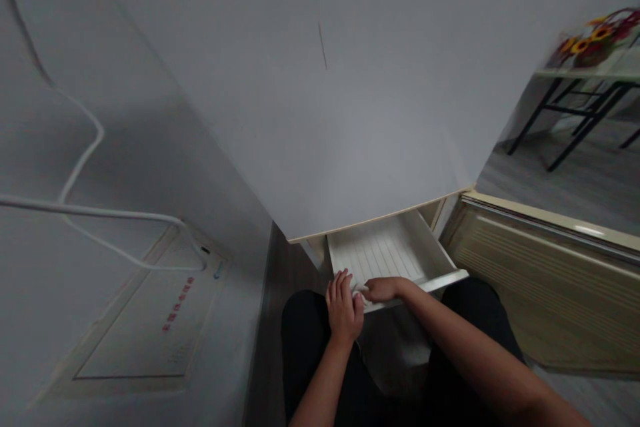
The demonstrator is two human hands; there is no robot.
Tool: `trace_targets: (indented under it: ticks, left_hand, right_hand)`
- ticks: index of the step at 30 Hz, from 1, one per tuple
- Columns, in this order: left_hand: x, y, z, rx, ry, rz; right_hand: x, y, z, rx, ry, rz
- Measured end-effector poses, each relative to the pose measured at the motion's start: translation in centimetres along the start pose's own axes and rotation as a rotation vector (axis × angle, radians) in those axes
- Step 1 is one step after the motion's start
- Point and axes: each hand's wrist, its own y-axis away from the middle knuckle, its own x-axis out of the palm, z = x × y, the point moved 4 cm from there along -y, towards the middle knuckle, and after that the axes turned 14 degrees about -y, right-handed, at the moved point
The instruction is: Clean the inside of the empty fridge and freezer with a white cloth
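Observation:
A white drawer (440, 278) with a ribbed bottom is pulled out low in front of me, between my knees. My right hand (384, 289) is closed at its front left part, on a bunched white cloth (359, 289). Beside it, my left hand (344, 310) lies at the drawer's front left corner, its fingers stretched out and touching or very near the cloth. How much of the cloth is inside my right hand is hidden.
Above the drawer is a large pale top surface (350, 127). An opened door (540, 280) with a ridged inner panel stands to the right. At left, a white cable (100, 211) runs into a wall panel (145, 320). Flowers (590, 40) stand on a table (617, 67) at far right.

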Motion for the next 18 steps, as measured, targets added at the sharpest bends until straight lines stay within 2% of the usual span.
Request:
trace_targets:
  ticks: [3, 6, 10, 14, 16, 18]
  left_hand:
    - [-0.1, 0.0, -0.1, 0.012, -0.005, 0.037]
    - [-0.1, -0.1, -0.1, 0.012, -0.007, 0.06]
    - [-0.1, 0.1, 0.0, 0.049, 0.061, 0.09]
    - [-0.3, 0.3, 0.5, 0.037, 0.155, 0.061]
    - [-0.4, 0.4, 0.8, 0.025, 0.217, 0.022]
    - [-0.6, 0.7, 1.1, -0.023, 0.335, -0.073]
  right_hand:
    - [-0.4, 2.6, -1.0, -0.029, 0.074, -0.064]
    - [-0.2, 6.0, -2.2, -0.103, 0.082, -0.256]
    - [1.9, 9.0, -3.2, -0.179, 0.066, -0.475]
    - [4.9, 8.4, -1.7, -0.155, 0.184, -0.55]
    - [5.9, 7.1, -0.1, -0.136, 0.213, -0.527]
    - [6.4, 5.3, 1.6, -0.138, 0.216, -0.478]
